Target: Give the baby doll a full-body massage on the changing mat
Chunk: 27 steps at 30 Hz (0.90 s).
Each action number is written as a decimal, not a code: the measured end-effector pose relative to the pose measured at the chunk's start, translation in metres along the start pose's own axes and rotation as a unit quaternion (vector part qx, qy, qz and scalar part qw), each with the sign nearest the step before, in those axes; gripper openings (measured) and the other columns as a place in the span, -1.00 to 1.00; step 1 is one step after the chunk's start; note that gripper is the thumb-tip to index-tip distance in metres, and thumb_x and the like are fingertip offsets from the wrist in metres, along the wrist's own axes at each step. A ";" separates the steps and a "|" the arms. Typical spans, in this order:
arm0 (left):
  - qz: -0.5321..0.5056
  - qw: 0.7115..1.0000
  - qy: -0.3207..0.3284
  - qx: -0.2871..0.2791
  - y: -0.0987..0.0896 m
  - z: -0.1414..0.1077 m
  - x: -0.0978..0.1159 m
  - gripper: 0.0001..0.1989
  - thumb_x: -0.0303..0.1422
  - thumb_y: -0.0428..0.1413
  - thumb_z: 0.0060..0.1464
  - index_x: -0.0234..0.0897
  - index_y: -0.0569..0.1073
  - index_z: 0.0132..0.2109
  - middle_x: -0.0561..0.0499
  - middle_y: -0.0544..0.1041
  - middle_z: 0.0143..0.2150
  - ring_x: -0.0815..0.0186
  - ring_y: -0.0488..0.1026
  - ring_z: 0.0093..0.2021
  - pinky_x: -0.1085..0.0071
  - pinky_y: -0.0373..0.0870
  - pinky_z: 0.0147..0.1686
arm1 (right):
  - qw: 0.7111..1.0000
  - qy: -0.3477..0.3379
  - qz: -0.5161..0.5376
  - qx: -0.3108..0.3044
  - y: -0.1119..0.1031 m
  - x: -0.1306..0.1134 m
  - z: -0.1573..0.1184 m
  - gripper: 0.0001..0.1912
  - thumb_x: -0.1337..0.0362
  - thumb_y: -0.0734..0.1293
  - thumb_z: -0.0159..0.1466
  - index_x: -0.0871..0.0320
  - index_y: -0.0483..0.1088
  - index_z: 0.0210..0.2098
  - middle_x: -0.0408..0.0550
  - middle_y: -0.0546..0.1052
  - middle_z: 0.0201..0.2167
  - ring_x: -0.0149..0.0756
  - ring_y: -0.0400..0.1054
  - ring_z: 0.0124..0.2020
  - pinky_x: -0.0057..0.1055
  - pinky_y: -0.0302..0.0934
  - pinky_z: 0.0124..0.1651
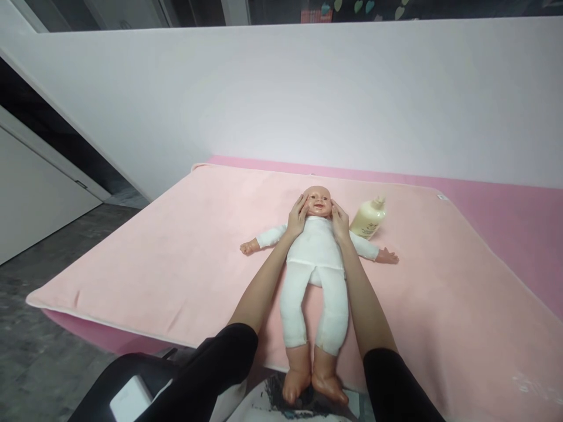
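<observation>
A baby doll (315, 243) with a cloth body in white lies on its back, its head at the far end and its feet toward me. My left hand (298, 217) rests flat against one side of the doll's head, fingers extended along the cheek. On the opposite cheek lies my right hand (339, 220), its fingers likewise stretched out. Both of my forearms run along the doll's sides, and its arms spread outward. Close beyond my right hand a pale yellow pump bottle (368, 219) stands tilted by the doll's arm.
A light pink blanket (145, 252) covers most of the darker pink table surface (523, 234). Behind it rises a white wall panel (308, 94). At the lower left, a white box-like object (131, 400) sits on something black. Grey floor (26, 328) shows at the left.
</observation>
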<state>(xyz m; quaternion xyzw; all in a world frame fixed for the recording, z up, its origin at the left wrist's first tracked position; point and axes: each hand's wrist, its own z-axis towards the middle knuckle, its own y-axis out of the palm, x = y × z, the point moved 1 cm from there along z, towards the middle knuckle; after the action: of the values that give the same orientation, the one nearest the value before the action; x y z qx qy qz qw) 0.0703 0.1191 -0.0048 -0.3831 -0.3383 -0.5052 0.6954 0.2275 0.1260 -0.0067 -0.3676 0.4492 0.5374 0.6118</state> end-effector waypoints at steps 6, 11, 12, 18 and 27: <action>-0.009 1.000 -0.005 0.012 0.000 0.001 0.002 -0.46 -0.07 -0.19 0.26 -0.27 0.33 0.20 -0.08 0.29 0.27 0.29 0.12 0.32 0.29 -0.02 0.32 | 1.000 0.012 -0.021 -0.004 0.003 -0.010 -0.003 -0.15 -0.26 0.18 0.14 0.30 0.29 0.16 0.16 0.29 0.19 -0.12 0.14 0.23 -0.19 0.00 0.29; -0.042 0.999 -0.017 0.014 0.000 0.000 0.004 -0.50 -0.10 -0.17 0.26 -0.23 0.33 0.19 -0.05 0.29 0.27 0.29 0.12 0.32 0.28 0.00 0.31 | 0.999 0.028 -0.002 -0.039 0.009 -0.021 -0.011 0.07 -0.14 0.45 -0.07 0.33 0.11 0.26 0.22 0.19 0.25 -0.06 0.17 0.21 -0.22 0.10 0.25; -0.046 0.999 -0.021 0.007 0.000 0.000 0.005 -0.51 -0.09 -0.11 0.23 -0.21 0.33 0.20 -0.05 0.27 0.29 0.28 0.11 0.33 0.27 0.00 0.31 | 0.999 0.028 0.000 -0.045 0.009 -0.022 -0.012 0.11 -0.10 0.48 -0.11 0.33 0.08 0.28 0.23 0.18 0.25 -0.04 0.18 0.21 -0.21 0.13 0.23; -0.040 0.998 -0.045 -0.021 0.001 -0.003 0.008 -0.27 -0.13 0.25 -0.07 -0.10 0.25 0.25 -0.06 0.11 0.36 0.12 0.02 0.36 0.23 0.09 0.27 | 0.998 0.037 -0.049 -0.032 0.004 -0.019 -0.013 0.03 -0.04 0.48 -0.07 0.27 0.12 0.27 0.16 0.24 0.22 -0.03 0.22 0.18 -0.16 0.15 0.21; -0.044 0.997 -0.064 -0.011 0.001 -0.003 0.009 -0.22 -0.18 0.30 -0.14 -0.10 0.26 0.25 -0.09 0.10 0.36 0.10 0.08 0.33 0.24 0.13 0.25 | 0.998 0.012 -0.031 -0.049 -0.001 -0.007 -0.008 -0.07 -0.06 0.42 0.03 0.24 0.13 0.27 0.10 0.18 0.27 -0.11 0.13 0.25 -0.20 0.05 0.28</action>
<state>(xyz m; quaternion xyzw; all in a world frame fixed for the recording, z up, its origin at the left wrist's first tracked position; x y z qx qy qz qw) 0.0741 0.1133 0.0014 -0.4071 -0.3925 -0.5134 0.6455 0.2267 0.1165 -0.0029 -0.4174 0.4184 0.5346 0.6041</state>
